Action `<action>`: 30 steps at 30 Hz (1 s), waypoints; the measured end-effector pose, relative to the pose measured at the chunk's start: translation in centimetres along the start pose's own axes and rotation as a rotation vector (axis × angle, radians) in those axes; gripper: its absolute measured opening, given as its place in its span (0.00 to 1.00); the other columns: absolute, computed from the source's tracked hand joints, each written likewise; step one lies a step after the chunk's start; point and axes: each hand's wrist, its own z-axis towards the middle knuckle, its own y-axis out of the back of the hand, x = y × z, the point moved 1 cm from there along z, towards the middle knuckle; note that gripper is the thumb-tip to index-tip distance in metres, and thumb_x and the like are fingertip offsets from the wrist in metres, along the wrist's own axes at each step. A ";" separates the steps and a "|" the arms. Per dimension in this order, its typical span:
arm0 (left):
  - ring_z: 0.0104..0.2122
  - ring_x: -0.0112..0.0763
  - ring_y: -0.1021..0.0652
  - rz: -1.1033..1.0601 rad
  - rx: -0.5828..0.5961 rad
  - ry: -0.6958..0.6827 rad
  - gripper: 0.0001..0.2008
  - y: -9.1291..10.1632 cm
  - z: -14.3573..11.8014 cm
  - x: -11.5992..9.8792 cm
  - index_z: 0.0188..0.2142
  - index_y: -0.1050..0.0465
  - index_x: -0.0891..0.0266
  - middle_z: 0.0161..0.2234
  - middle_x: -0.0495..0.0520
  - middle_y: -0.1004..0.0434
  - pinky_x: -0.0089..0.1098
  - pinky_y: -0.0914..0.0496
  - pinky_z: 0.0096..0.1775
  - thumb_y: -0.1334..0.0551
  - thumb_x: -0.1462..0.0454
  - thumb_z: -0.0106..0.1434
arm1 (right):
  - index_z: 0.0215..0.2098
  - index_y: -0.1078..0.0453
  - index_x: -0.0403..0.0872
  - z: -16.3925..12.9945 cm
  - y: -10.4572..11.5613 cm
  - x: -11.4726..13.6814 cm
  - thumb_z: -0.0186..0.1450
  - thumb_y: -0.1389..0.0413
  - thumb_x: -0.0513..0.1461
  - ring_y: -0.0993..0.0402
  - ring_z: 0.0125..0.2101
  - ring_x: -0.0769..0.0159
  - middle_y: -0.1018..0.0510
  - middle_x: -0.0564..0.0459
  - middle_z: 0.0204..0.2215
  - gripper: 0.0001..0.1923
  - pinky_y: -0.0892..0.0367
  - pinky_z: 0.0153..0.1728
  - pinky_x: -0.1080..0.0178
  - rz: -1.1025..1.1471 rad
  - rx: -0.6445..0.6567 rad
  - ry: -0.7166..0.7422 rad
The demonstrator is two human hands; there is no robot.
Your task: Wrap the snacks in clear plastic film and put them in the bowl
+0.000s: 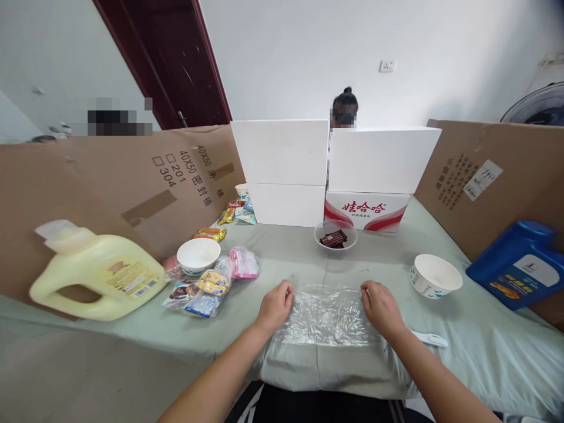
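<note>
Clear crinkled plastic film sheet [326, 315] lay flat on desk [484, 346]; my left hand [275, 305] and right hand [381, 308] pinched its edges. Clear glass bowl of chocolate [335, 236] uncovered.

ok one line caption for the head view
Both hands, left and right, press the edges of a plastic sheet on the table, bowls and snacks around.
</note>
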 end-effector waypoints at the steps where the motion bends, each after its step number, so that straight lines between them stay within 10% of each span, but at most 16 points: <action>1: 0.30 0.29 0.26 0.026 0.007 -0.001 0.07 0.0 0.1 0.0 0.34 0.34 0.58 0.30 0.47 0.27 0.29 0.35 0.37 0.48 0.70 0.62 | 0.38 0.33 0.46 0.3 -0.4 -0.1 0.69 0.59 0.38 0.29 0.31 0.64 0.24 0.51 0.29 0.13 0.41 0.35 0.63 -0.005 0.008 -0.022; 11: 0.45 0.44 0.27 0.282 -0.092 -0.181 0.13 0.3 -0.4 -3.3 0.42 0.28 0.61 0.45 0.62 0.28 0.43 0.35 0.47 0.46 0.73 0.63 | 0.45 0.31 0.43 1.0 -0.4 1.7 0.67 0.55 0.35 0.31 0.43 0.54 0.25 0.40 0.41 0.13 0.40 0.44 0.55 -0.065 0.005 0.040; 16: 0.56 0.45 0.32 0.189 0.182 -0.465 0.18 -2.3 -1.7 -5.6 0.55 0.33 0.59 0.54 0.59 0.29 0.48 0.40 0.56 0.45 0.62 0.66 | 0.53 0.32 0.48 -0.3 -1.6 4.9 0.68 0.52 0.40 0.35 0.54 0.60 0.26 0.47 0.52 0.17 0.43 0.55 0.56 0.039 0.153 0.335; 20: 0.65 0.48 0.47 0.236 0.296 -0.424 0.31 -3.0 -1.5 -3.9 0.64 0.45 0.59 0.66 0.60 0.46 0.53 0.52 0.62 0.45 0.50 0.66 | 0.64 0.44 0.44 -0.8 -2.6 2.9 0.69 0.55 0.47 0.49 0.64 0.53 0.40 0.43 0.64 0.27 0.53 0.60 0.46 -0.020 0.336 0.153; 30: 0.47 0.41 0.29 0.258 -0.008 -0.243 0.16 -0.1 1.2 -0.7 0.49 0.28 0.60 0.44 0.56 0.25 0.42 0.36 0.49 0.44 0.71 0.62 | 0.53 0.31 0.44 1.3 -1.2 -1.0 0.69 0.55 0.37 0.33 0.49 0.57 0.25 0.44 0.49 0.18 0.39 0.50 0.57 0.028 0.170 0.038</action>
